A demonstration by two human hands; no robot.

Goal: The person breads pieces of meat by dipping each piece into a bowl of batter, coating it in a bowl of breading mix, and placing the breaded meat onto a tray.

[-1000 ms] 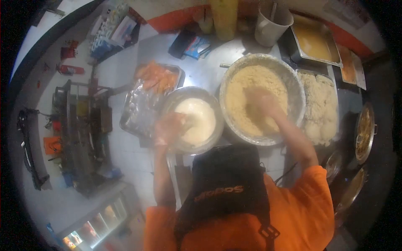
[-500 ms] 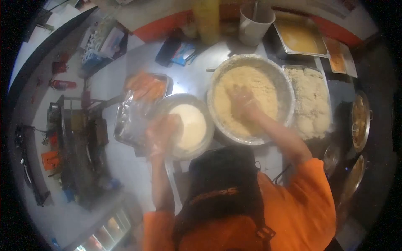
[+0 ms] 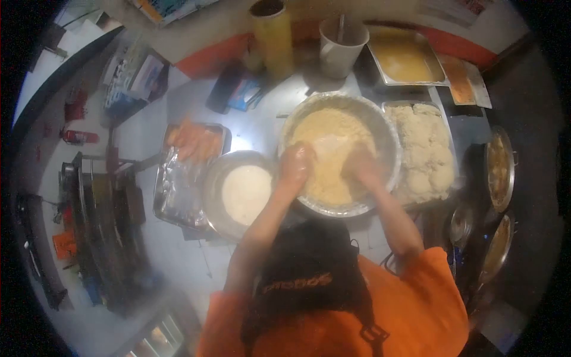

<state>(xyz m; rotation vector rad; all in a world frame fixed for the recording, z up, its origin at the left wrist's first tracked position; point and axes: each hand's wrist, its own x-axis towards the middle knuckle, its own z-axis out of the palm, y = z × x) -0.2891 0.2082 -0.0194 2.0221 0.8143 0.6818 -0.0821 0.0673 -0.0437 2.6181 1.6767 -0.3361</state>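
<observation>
A large metal bowl (image 3: 389,169) in front of me holds a pale yellow, crumbly flour-like mix (image 3: 333,122), with a whiter patch in the middle. My left hand (image 3: 296,163) is inside the bowl's left side, against the mix; its fingers are blurred and partly hidden. On the right side of the mix, my right hand (image 3: 364,165) reaches down, its fingers smeared by motion and sunk out of sight. Left of this bowl stands a smaller metal bowl (image 3: 213,196) with a creamy white batter-like liquid (image 3: 245,193).
A tray of pale, floury lumps (image 3: 423,152) sits to the right. At the left lies a metal tray (image 3: 159,205) with orange pieces and clear plastic. Behind stand a white jug (image 3: 340,53), a yellow container (image 3: 273,44) and a metal pan (image 3: 410,59) of yellow liquid.
My left hand has moved right, from the smaller bowl into the large bowl. My right hand stays in the mix, now farther to its right side. A whiter patch shows between the hands.
</observation>
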